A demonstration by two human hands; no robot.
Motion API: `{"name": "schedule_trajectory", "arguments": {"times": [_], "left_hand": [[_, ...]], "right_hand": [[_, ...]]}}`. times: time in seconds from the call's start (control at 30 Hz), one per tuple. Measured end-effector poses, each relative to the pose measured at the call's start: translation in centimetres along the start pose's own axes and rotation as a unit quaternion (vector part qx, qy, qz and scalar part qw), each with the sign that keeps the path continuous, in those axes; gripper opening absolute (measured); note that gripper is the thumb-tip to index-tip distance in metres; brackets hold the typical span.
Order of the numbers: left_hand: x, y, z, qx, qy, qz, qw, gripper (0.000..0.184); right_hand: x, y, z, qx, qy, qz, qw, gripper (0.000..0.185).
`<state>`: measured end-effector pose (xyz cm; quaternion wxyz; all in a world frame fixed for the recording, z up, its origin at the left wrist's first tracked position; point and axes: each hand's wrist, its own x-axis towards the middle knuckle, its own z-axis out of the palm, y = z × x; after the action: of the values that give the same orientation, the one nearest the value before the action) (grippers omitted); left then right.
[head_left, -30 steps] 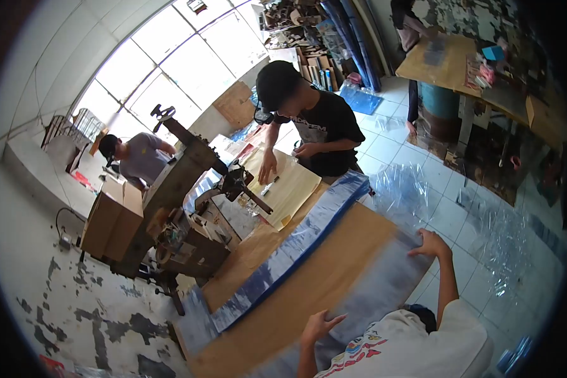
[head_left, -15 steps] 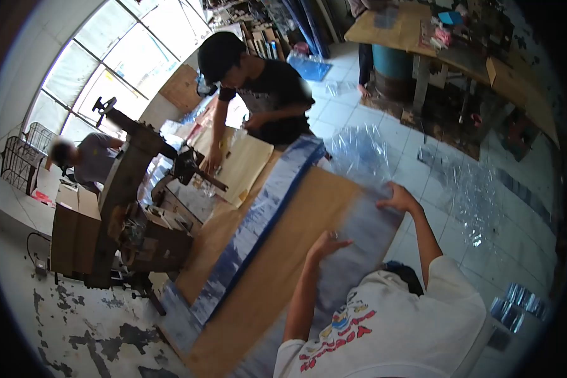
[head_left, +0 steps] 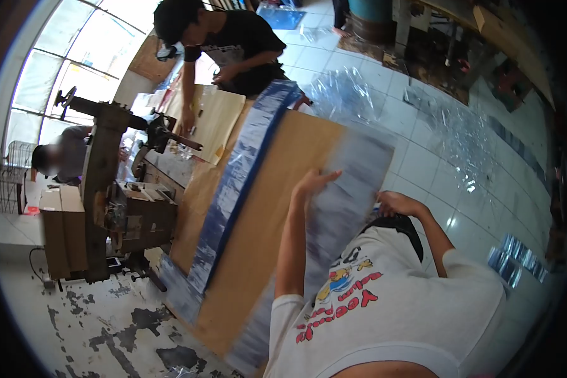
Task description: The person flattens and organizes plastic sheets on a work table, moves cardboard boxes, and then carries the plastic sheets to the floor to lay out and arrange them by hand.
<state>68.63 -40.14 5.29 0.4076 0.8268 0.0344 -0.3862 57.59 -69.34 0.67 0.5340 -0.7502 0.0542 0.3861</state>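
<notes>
Greyish film (head_left: 349, 183) lies along the near side of the brown worktable (head_left: 296, 157). My left hand (head_left: 315, 183) rests at the film's inner edge, palm down, fingers apart. Close to my waist, beside the table's right edge, my right hand (head_left: 397, 203) has its fingers curled in. A small bluish bit shows at its fingertips, too small to name. Beyond my left hand, a long folded strip of blue and white film (head_left: 249, 160) crosses the table.
Across the table a co-worker in black (head_left: 239, 53) handles yellowish sheets (head_left: 217, 120). A metal machine arm (head_left: 104, 176) and a carton (head_left: 63, 230) stand left; another person (head_left: 63, 157) is behind them. Crumpled clear film (head_left: 343, 94) and shiny rolls (head_left: 516, 261) lie on the floor.
The view has tilted and turned downward. My right hand has moved from the film's far corner back toward my waist, its fingers now curled. My left hand stays over the film's inner edge.
</notes>
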Motion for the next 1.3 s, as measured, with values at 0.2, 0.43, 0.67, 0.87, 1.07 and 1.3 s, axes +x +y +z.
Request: {"name": "schedule_trajectory", "arguments": {"times": [0.2, 0.43, 0.67, 0.87, 1.07, 1.3], "left_hand": [[2.5, 2.8, 1.5, -0.09, -0.008, 0.214, 0.973, 0.049], [0.6, 4.0, -0.2, -0.068, -0.157, 0.133, 0.976, 0.056], [2.3, 5.3, -0.1, -0.175, -0.096, 0.107, 0.974, 0.072], [5.7, 4.6, 2.8, -0.106, -0.017, 0.147, 0.983, 0.061], [5.3, 4.1, 1.2, -0.156, -0.136, 0.08, 0.975, 0.059], [5.0, 6.7, 0.5, -0.176, -0.08, 0.177, 0.965, 0.05]], "right_hand": [[0.7, -3.9, 1.3, -0.173, -0.002, 0.016, 0.985, 0.082], [1.0, -2.3, 4.7, 0.039, 0.19, -0.062, 0.979, 0.083], [3.5, -2.6, 3.4, 0.322, 0.307, -0.115, 0.888, 0.097], [6.6, -4.0, 3.5, 0.269, 0.425, -0.211, 0.838, 0.106], [4.8, -5.0, 3.5, 0.174, 0.43, -0.255, 0.848, 0.1], [3.2, -8.3, 2.4, 0.309, 0.369, -0.235, 0.845, 0.074]]}}
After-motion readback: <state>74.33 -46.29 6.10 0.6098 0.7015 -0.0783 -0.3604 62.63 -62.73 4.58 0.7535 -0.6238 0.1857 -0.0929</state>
